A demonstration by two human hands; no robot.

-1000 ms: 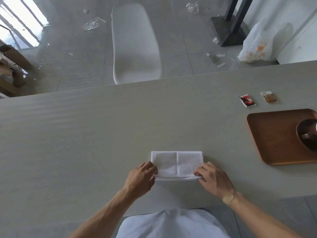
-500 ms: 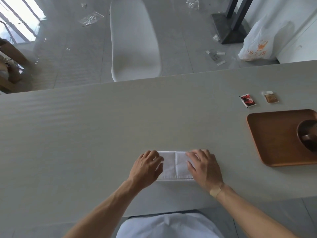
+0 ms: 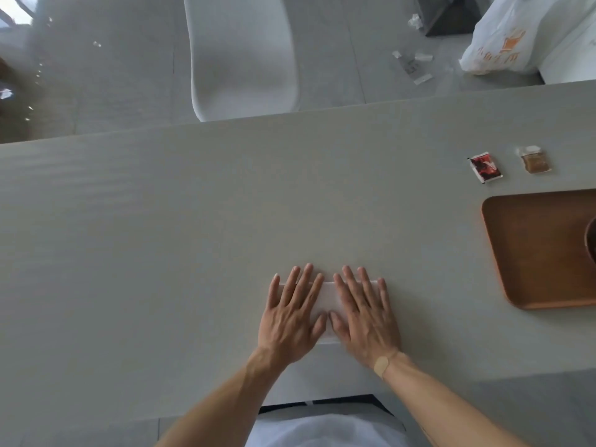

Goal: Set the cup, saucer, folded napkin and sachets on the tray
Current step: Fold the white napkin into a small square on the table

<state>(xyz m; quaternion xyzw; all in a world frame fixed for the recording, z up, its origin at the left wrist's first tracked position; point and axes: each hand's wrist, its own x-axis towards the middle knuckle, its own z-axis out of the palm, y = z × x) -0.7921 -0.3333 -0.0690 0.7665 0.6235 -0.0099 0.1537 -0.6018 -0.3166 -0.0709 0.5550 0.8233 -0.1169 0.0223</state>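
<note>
A white folded napkin (image 3: 328,296) lies on the grey table near its front edge, mostly hidden under both hands. My left hand (image 3: 295,312) presses flat on its left half with fingers straight and spread. My right hand (image 3: 362,312) presses flat on its right half the same way. A brown wooden tray (image 3: 532,250) sits at the right edge of the view, with the dark rim of a saucer (image 3: 591,240) just showing on it. A red sachet (image 3: 484,166) and a brown sachet (image 3: 534,160) lie on the table beyond the tray.
A white chair (image 3: 242,56) stands behind the table's far edge. A white plastic bag (image 3: 506,37) and paper scraps (image 3: 412,62) lie on the floor at the back right. The table (image 3: 161,237) stretches bare to the left.
Both hands moved from the napkin's near corners onto its top and flattened out, pressing it down. The napkin looks smaller than a second ago. The view shifted slightly.
</note>
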